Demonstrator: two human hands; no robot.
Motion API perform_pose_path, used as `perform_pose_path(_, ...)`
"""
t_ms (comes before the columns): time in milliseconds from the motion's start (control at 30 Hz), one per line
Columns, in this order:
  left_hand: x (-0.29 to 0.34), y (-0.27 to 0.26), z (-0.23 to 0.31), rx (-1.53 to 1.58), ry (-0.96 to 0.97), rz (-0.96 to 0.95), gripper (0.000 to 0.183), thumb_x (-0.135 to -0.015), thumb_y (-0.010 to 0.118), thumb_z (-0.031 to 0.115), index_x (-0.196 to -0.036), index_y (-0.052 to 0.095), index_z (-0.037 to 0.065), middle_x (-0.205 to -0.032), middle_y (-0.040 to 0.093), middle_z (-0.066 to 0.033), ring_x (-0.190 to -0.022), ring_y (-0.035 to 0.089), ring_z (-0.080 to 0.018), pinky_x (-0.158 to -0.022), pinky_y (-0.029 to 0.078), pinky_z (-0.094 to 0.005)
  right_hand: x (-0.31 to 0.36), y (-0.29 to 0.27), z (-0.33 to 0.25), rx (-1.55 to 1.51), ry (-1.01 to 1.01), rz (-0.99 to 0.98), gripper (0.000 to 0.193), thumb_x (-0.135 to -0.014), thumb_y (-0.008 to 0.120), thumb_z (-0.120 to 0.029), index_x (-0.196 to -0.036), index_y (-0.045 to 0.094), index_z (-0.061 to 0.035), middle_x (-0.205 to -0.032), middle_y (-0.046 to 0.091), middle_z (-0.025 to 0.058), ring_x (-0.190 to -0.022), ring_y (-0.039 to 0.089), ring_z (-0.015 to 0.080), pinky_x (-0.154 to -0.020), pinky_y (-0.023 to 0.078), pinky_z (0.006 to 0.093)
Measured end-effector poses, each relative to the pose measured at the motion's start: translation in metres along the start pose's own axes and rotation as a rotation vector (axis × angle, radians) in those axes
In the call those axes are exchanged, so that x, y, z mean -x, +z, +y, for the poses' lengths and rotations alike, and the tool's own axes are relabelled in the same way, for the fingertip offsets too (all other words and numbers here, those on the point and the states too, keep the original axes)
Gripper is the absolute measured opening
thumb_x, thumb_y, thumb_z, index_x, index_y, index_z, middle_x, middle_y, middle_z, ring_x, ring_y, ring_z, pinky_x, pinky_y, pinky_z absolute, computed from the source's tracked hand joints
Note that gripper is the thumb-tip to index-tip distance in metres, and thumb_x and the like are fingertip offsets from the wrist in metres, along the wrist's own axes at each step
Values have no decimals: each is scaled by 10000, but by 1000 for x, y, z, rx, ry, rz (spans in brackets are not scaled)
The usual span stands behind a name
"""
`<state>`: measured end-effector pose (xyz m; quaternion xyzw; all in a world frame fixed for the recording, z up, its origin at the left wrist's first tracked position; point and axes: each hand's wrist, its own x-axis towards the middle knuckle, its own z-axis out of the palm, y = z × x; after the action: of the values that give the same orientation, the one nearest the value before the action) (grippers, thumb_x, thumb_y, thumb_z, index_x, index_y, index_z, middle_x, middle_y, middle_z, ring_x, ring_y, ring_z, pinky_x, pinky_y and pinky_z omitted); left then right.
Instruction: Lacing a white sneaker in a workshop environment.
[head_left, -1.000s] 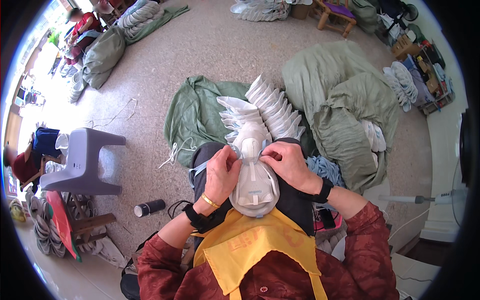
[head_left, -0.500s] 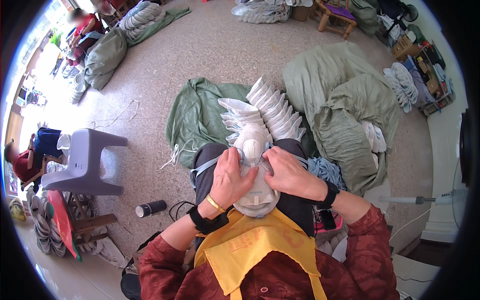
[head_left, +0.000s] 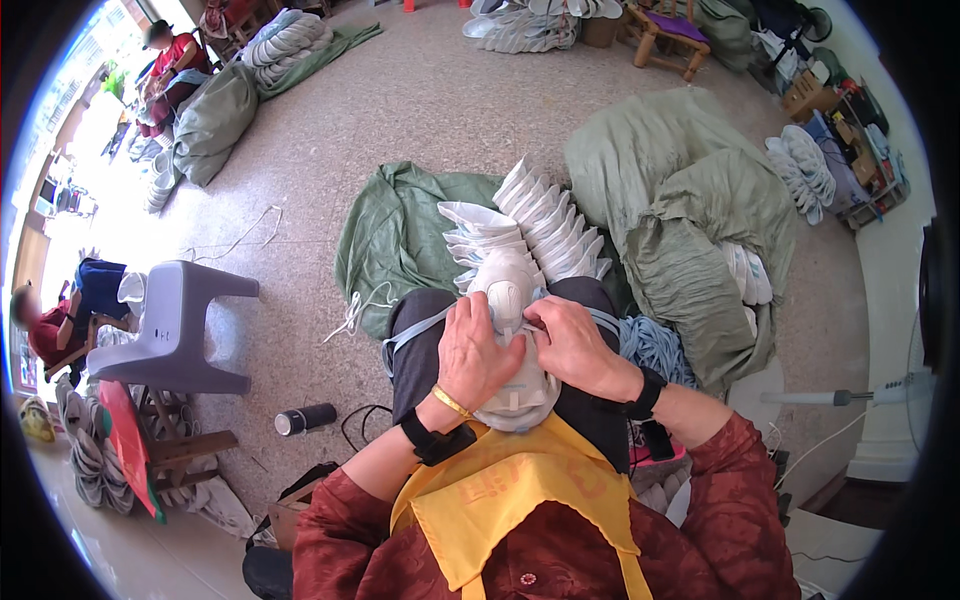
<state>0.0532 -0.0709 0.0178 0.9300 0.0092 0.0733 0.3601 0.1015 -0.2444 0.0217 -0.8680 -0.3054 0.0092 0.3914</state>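
Observation:
A white shoe [head_left: 525,395] lies lengthwise on my lap, its rounded toe pointing away from me. Pale blue shoelace [head_left: 425,328] runs out to both sides across my thighs. My left hand [head_left: 475,345] is closed over the shoe's left side, fingers bent at the lacing area and thumb across the middle. Opposite it, my right hand [head_left: 580,345] pinches at the lacing, where blue lace shows by the fingertips; the exact grip is partly hidden. Just beyond my knees stand two stacks of nested white shoes [head_left: 550,220]. A bundle of blue laces [head_left: 655,345] lies beside my right thigh.
Green cloth [head_left: 400,215] lies under the stacks; a large green sack [head_left: 680,220] holding shoes is at right. On the left are a grey plastic stool [head_left: 180,325] and a dark cylinder [head_left: 305,418] on the floor. Two people sit farther left. A fan [head_left: 890,392] stands at right.
Both hands have shifted slightly at the lacing, and the right fingers have drawn closer to the shoe's middle. The shoe stays on my lap.

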Motion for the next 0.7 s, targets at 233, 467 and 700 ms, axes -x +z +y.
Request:
perform_pose_path(233, 9, 7, 1, 18, 80, 142, 433, -748, 779, 171, -1011, 482, -1, -956, 551, -208, -955, 570, -426, -837, 484, -488, 6, -2, -6, -14, -8, 13, 202, -794, 620, 79, -986, 681, 78, -924, 683, 240, -851, 677, 435, -756, 545, 469)
perform_pose_path(467, 18, 6, 5, 15, 48, 154, 477, -741, 797, 180, -1052, 492, -13, -1000, 562, -221, -987, 565, -431, -855, 489, -493, 16, 1, -20, -31, 93, 27, 212, -799, 630, 82, -1006, 673, 67, -939, 672, 221, -876, 668, 422, -777, 545, 462)
perform_pose_path(700, 12, 12, 4, 10, 9, 151, 503, -724, 792, 175, -1084, 501, -22, -1018, 578, -232, -997, 566, -427, -868, 488, -492, 14, 11, -9, 126, -18, 55, 249, -784, 679, 59, -1032, 655, 47, -967, 646, 221, -929, 642, 425, -818, 528, 476)
